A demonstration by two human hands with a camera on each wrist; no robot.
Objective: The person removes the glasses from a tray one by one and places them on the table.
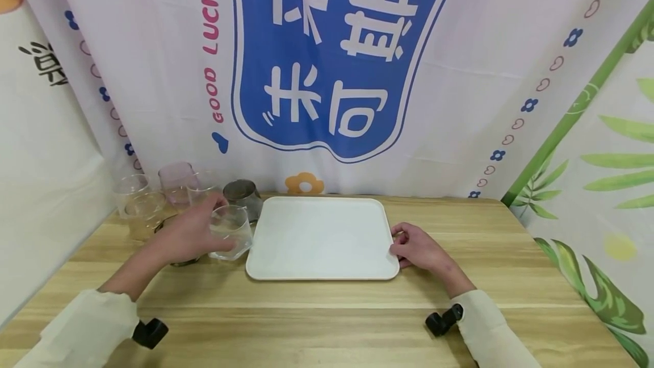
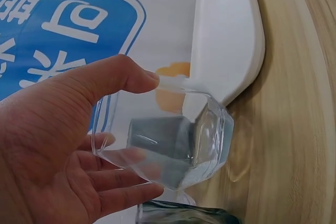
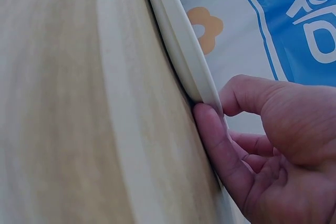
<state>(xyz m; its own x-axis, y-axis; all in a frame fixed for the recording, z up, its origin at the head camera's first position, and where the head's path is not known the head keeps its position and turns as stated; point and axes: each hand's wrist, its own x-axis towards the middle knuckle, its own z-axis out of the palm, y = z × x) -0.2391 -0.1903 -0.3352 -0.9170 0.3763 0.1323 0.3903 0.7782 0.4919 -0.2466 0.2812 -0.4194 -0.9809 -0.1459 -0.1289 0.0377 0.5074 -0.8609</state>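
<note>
My left hand (image 1: 185, 235) holds a clear, angular glass cup (image 1: 232, 234) between thumb and fingers, close to the left edge of a white rectangular tray (image 1: 327, 237). In the left wrist view the thumb lies on the rim of the cup (image 2: 212, 140) and the fingers show through its side. Whether its base touches the table cannot be told. At the tray's right edge, my right hand (image 1: 421, 249) pinches the rim; the right wrist view has thumb and forefinger on the tray's rim (image 3: 184, 51).
Behind the left hand stand several glasses: a grey one (image 1: 244, 197), a pinkish one (image 1: 176, 180) and an amber one (image 1: 143, 212). A dark glass (image 1: 185, 261) is partly hidden beneath that hand. The wooden table (image 1: 306, 322) ends at a printed curtain (image 1: 168, 101).
</note>
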